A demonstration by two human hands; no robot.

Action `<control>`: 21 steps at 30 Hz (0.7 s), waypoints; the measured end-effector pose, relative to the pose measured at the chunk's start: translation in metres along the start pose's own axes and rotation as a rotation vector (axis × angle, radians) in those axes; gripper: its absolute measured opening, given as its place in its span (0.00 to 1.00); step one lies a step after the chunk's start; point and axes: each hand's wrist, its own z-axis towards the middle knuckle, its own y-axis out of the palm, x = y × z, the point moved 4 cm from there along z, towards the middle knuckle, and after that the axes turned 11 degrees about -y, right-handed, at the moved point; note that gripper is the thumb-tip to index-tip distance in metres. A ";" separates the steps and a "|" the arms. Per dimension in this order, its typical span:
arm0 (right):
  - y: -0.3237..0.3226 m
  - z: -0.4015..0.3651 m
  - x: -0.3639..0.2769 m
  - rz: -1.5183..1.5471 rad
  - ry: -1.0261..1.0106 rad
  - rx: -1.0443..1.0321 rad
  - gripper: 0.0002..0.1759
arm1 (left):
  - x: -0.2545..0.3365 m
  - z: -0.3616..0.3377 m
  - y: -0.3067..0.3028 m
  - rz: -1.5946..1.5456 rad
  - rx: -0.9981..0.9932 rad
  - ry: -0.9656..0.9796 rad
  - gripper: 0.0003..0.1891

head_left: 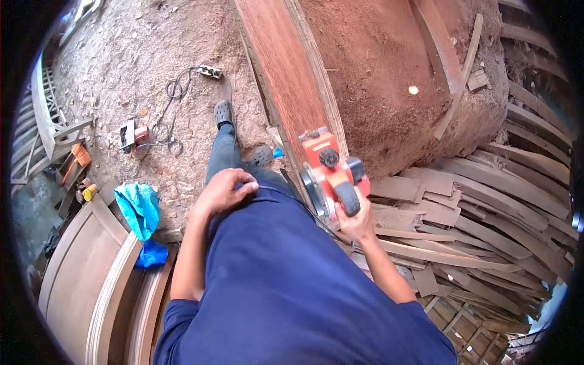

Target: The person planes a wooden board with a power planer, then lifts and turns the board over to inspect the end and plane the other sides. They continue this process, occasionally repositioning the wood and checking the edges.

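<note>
In the head view my right hand (356, 217) is closed round the black rear handle of a red electric planer (325, 155). The planer sits on the near end of a long reddish-brown wooden plank (283, 67), its front knob pointing away from me. My left hand (228, 190) rests on my left thigh at the hem of my blue shirt, its fingers loosely laid and holding nothing. The planer's underside, where it meets the wood, is hidden.
Left, a small power tool (129, 137) lies on shaving-covered ground with a cord running to a power strip (210, 72). A turquoise bag (139, 210) hangs over carved wooden panels (82, 274). Stacked boards (486, 207) fill the right side. A loose strip (462, 79) lies on the sawdust.
</note>
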 end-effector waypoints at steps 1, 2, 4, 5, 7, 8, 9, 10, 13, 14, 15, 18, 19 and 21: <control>0.001 0.013 -0.004 0.071 0.068 -0.034 0.11 | -0.009 0.000 -0.006 -0.026 0.027 -0.036 0.14; 0.005 0.019 -0.001 0.064 0.060 -0.030 0.12 | -0.010 -0.004 -0.017 -0.020 0.064 -0.051 0.14; 0.011 0.037 0.000 0.029 -0.014 -0.002 0.12 | -0.016 -0.010 -0.034 -0.007 0.112 -0.111 0.14; 0.014 0.046 -0.003 0.030 -0.018 -0.003 0.12 | -0.019 -0.012 -0.038 -0.007 0.116 -0.111 0.14; 0.015 0.064 -0.016 0.056 -0.074 0.049 0.12 | -0.027 -0.016 -0.047 -0.046 0.171 -0.151 0.15; 0.015 0.074 -0.019 0.055 -0.077 0.048 0.12 | -0.031 -0.017 -0.048 -0.047 0.174 -0.151 0.15; 0.017 0.083 -0.020 0.044 -0.008 -0.019 0.19 | -0.036 -0.018 -0.050 -0.058 0.220 -0.152 0.15; 0.020 0.091 -0.019 0.033 0.062 -0.086 0.26 | -0.042 -0.019 -0.051 -0.069 0.265 -0.153 0.15; 0.033 0.130 -0.020 -0.036 -0.091 0.013 0.31 | -0.056 -0.019 -0.058 -0.110 0.304 -0.203 0.15; 0.036 0.153 -0.021 -0.029 -0.142 0.016 0.28 | -0.058 -0.021 -0.063 -0.124 0.358 -0.235 0.16; 0.036 0.178 -0.036 -0.014 -0.181 0.008 0.24 | -0.059 -0.023 -0.069 -0.136 0.371 -0.244 0.17; 0.048 0.263 -0.057 0.111 -0.245 0.091 0.17 | -0.084 -0.022 -0.079 -0.225 0.454 -0.254 0.18; 0.050 0.288 -0.062 0.097 -0.276 0.110 0.19 | -0.086 -0.023 -0.082 -0.273 0.468 -0.296 0.19; 0.052 0.337 -0.064 -0.136 -0.308 0.114 0.17 | -0.090 -0.022 -0.088 -0.315 0.519 -0.255 0.18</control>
